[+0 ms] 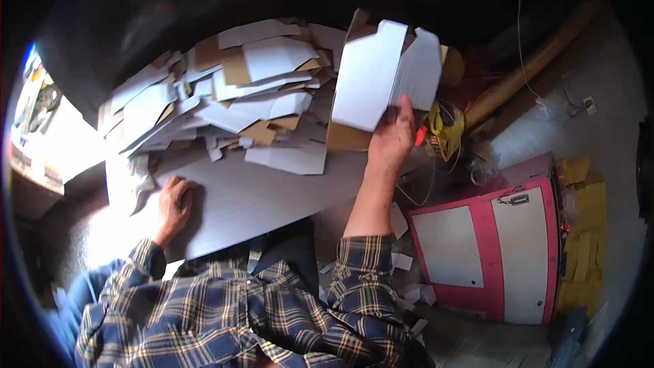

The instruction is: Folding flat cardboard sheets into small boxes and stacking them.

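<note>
On the table (pixel 272 194), cardboard blanks (pixel 231 88) lie heaped.

Big messy heap of flat white-and-brown carton blanks (pixel 225 88) on the table's far side. The right hand (pixel 390 142) holds up one half-folded white carton (pixel 371 75). Yellow cardboard pieces (pixel 586 232) sit stacked far right.

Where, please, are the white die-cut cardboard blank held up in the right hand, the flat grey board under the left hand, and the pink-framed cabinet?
White die-cut cardboard blank (pixel 368 75): head view, middle of its white face.
Flat grey board (pixel 266 197): head view, bare middle.
Pink-framed cabinet (pixel 482 232): head view, pink centre strip.
</note>
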